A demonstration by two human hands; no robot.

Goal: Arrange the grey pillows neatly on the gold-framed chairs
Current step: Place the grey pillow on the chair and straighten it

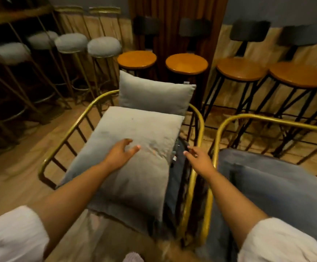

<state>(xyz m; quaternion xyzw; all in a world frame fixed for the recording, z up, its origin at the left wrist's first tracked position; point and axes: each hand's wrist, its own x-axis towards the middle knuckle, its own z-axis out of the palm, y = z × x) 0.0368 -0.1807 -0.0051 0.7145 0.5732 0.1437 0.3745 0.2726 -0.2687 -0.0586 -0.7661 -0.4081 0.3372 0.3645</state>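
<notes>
Two grey pillows lie on the left gold-framed chair (72,129). The near grey pillow (135,176) lies flat along the seat. The far grey pillow (154,97) leans upright against the chair's back. My left hand (120,155) rests flat on the near pillow, fingers spread. My right hand (198,157) hovers open just right of that pillow, over the chair's right rail, holding nothing. A second gold-framed chair (267,119) stands at the right with a dark grey-blue cushion (278,188) on its seat.
Round wooden bar stools (187,63) with black legs line the back wall. Grey-padded gold stools (103,46) stand at the back left. The two gold chairs stand side by side, rails almost touching. The floor is wood.
</notes>
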